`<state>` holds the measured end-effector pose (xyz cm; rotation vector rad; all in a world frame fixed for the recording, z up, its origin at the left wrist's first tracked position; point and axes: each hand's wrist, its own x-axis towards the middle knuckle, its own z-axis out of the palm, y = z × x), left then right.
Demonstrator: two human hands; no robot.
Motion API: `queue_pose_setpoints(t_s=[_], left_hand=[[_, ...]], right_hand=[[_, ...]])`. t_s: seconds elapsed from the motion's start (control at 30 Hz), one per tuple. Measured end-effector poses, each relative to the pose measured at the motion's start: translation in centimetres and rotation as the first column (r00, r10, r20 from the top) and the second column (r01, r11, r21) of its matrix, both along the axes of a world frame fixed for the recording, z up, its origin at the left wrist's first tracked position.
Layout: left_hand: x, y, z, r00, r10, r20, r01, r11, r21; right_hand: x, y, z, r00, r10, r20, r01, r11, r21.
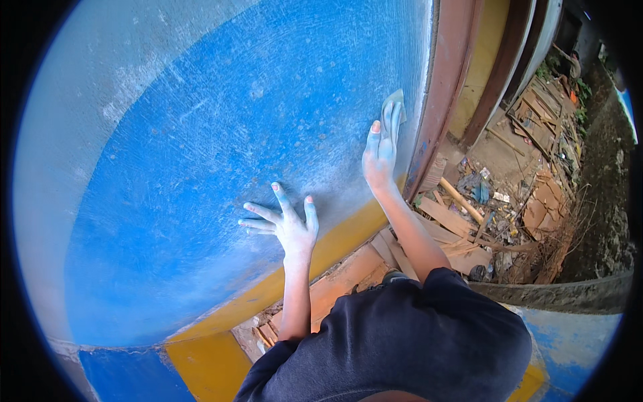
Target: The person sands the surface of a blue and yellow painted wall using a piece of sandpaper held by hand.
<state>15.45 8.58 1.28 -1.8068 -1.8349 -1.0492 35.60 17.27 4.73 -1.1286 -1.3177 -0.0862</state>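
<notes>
A blue painted wall (221, 127), dusty and covered in fine scratch marks, fills the left and middle of the view. My left hand (291, 224) rests against its lower part with fingers spread, holding nothing. Farther right, near the wall's edge, my right hand (382, 154) presses a pale sheet of sandpaper (400, 96) to the surface. The sheet's lower part is hidden beneath the fingers. Whitish-blue dust coats both hands.
A yellow band (248, 295) runs along the wall's base. To the right stands a reddish-brown frame (450, 87). Broken boards (442, 218), a bamboo pole (462, 199) and scattered rubbish (492, 184) lie on the ground. A low curved ledge (569, 293) is at lower right.
</notes>
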Motion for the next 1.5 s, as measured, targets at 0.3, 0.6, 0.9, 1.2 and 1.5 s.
queue_pose_setpoints(t_s=[0.3,0.6,0.9,1.2,1.5], left_hand=[[6.5,1.4,4.9,0.999,0.037,0.034,-0.036,0.999,-0.004],[1.4,2.7,20.5,0.932,0.252,-0.259,-0.155,0.926,0.344],[-3.5,2.2,26.1,0.898,0.324,-0.299,-0.148,0.86,0.488],[-9.7,-0.1,26.4,0.894,0.359,-0.269,-0.172,0.827,0.535],[-16.1,-2.9,24.2,0.875,0.396,-0.279,-0.191,0.811,0.552]], right_hand=[[4.9,3.9,9.0,0.98,0.122,0.158,-0.161,0.952,0.261],[5.8,5.4,18.9,0.86,-0.027,0.509,-0.257,0.84,0.478],[4.8,4.6,23.4,0.844,-0.202,0.497,-0.12,0.832,0.541],[0.7,2.8,25.2,0.78,-0.243,0.576,-0.179,0.797,0.577],[-6.2,-0.7,26.7,0.737,-0.218,0.64,-0.215,0.821,0.528]])
